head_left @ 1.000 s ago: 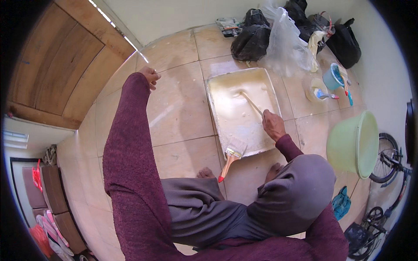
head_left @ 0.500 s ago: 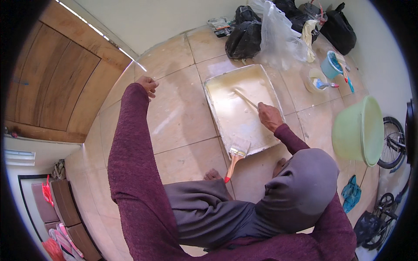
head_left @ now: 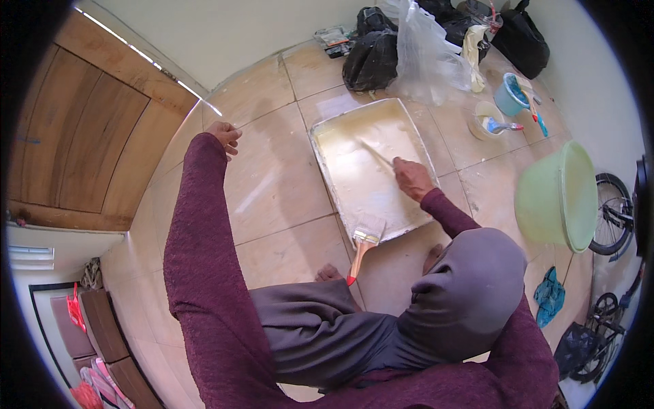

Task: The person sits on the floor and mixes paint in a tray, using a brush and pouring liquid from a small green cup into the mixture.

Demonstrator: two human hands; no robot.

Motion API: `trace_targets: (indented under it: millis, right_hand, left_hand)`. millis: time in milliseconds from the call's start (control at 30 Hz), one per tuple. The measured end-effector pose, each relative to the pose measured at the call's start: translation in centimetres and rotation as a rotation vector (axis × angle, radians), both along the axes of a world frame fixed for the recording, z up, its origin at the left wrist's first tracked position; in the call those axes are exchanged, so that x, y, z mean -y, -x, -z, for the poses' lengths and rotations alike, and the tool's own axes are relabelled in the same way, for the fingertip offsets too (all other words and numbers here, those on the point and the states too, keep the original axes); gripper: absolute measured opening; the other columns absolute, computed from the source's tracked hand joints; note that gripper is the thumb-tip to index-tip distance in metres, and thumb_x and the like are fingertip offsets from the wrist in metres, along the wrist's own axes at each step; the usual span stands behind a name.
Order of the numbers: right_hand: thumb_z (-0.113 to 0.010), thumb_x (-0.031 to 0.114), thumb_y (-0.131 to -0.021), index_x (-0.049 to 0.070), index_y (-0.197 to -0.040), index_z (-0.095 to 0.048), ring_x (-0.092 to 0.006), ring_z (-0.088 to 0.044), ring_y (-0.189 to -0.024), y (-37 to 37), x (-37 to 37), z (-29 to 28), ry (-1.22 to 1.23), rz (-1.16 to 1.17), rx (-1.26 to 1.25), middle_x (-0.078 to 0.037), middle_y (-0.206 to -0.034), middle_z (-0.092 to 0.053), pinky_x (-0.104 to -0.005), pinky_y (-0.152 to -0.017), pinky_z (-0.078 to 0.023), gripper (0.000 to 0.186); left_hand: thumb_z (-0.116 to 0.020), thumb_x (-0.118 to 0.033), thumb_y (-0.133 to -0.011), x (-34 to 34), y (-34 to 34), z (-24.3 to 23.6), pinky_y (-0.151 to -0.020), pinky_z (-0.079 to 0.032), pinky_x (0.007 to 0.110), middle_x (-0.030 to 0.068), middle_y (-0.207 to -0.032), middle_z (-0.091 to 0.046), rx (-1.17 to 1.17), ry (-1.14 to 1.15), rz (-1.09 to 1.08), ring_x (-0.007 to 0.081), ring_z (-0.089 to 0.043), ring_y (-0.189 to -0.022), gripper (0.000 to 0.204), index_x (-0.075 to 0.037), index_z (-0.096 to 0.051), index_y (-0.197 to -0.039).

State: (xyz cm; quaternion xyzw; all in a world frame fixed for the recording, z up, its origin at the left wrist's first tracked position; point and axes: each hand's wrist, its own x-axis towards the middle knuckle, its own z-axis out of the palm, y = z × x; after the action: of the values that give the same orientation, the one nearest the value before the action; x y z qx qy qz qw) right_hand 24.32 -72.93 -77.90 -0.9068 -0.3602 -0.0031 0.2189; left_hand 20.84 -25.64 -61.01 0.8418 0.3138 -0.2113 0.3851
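Note:
A rectangular tray (head_left: pixel 327 153) of cream liquid, like paint, lies on the floor before me. My right hand (head_left: pixel 412 178) grips a pale stick (head_left: pixel 375 153) whose far end is in the liquid. A wide paintbrush (head_left: pixel 360 256) rests across the tray's near edge, bristles inside, orange handle sticking out toward my bare feet. My left hand (head_left: pixel 223 136) hangs in the air left of the tray, fingers loosely bent and apart, holding nothing.
Black bags (head_left: pixel 370 61) and translucent plastic bags (head_left: pixel 427 61) lie along the back wall. Right are a blue bucket (head_left: pixel 507 101) and cream tub (head_left: pixel 477 126), both with brushes, a green basin (head_left: pixel 545 204), teal cloth (head_left: pixel 548 300) and bicycle (head_left: pixel 610 221). A wooden door (head_left: pixel 92 123) stands left.
My right hand and the stick have shifted slightly up and left along with the view, the stick still in the liquid. My left hand has dipped a little relative to the tray.

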Motion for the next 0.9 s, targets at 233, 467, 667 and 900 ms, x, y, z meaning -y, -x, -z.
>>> trace_targets:
  millis: [233, 467, 667, 900]
  right_hand:
    - [-0.049, 0.008, -0.082, 0.003, -0.084, -0.047, -0.0394, -0.06, -0.068, 2.3, 2.6, -1.0, 0.039, 0.024, -0.069, -0.019, -0.069, -0.059, -0.0477, -0.06, -0.047, 0.006]
    - [-0.05, 0.009, -0.082, 0.001, -0.085, -0.046, -0.0416, -0.059, -0.066, 2.1, 2.8, 0.1, 0.049, 0.117, -0.047, -0.022, -0.066, -0.058, -0.0498, -0.059, -0.046, 0.009]
    - [-0.048, 0.01, -0.083, 0.001, -0.083, -0.048, -0.0424, -0.06, -0.066, 3.9, 5.0, -1.1, 0.041, 0.172, -0.132, -0.024, -0.068, -0.059, -0.0508, -0.06, -0.047, 0.009]
    - [-0.051, 0.01, -0.083, 0.001, -0.082, -0.048, -0.0417, -0.06, -0.065, 0.7, 2.2, -0.3, 0.022, 0.193, -0.028, -0.023, -0.065, -0.059, -0.0496, -0.058, -0.047, 0.01]
  left_hand:
    - [-0.063, -0.033, -0.087, -0.2, 0.0, -0.2, -0.062, -0.053, 0.036, 0.0074, -0.09, -0.058, 0.056, 0.016, 0.024, 0.0196, -0.063, -0.076, 0.037, -0.005, -0.053, -0.109]
    - [-0.062, -0.034, -0.087, -0.8, -0.1, 0.6, -0.061, -0.053, 0.035, 0.0069, -0.089, -0.058, 0.034, 0.024, 0.013, 0.0191, -0.064, -0.075, 0.034, -0.006, -0.053, -0.105]
    - [-0.062, -0.034, -0.087, -0.5, 0.0, -0.1, -0.061, -0.053, 0.036, 0.0065, -0.089, -0.058, 0.064, 0.026, 0.031, 0.0191, -0.064, -0.075, 0.034, -0.006, -0.052, -0.104]
    - [-0.062, -0.034, -0.087, -0.4, -0.5, 0.1, -0.061, -0.053, 0.037, 0.0071, -0.09, -0.058, 0.036, 0.014, 0.022, 0.0185, -0.063, -0.074, 0.035, -0.006, -0.053, -0.107]
